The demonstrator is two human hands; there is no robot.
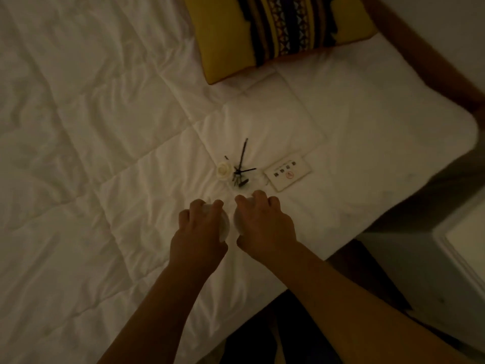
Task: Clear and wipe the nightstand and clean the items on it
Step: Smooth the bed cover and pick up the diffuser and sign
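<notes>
Dim rm, person is leaning over a white quilt [105, 127]. A small white card [288, 174] is lying flat on it w/ rows of dark marks and a red circle symbol; print too small to read. Just left of the card, a white rose-shaped piece [224, 169] and dark reed sticks [242, 164] are standing together, apparently in a clear vessel, hard to tell.

Left hand [200, 229] is curling over a white rounded item [225, 225], fingers bent round its top. Right hand [263, 222] is cupping a second white rounded item [238, 219] the same way. The two items are sitting nearly touching, near the sticks.

Yellow striped pillow [278, 32] is lying at the top. Bed corner is dropping off at right; the nightstand [446, 248] edge is showing at lower right, apart from the bed. Wide open quilt at left.
</notes>
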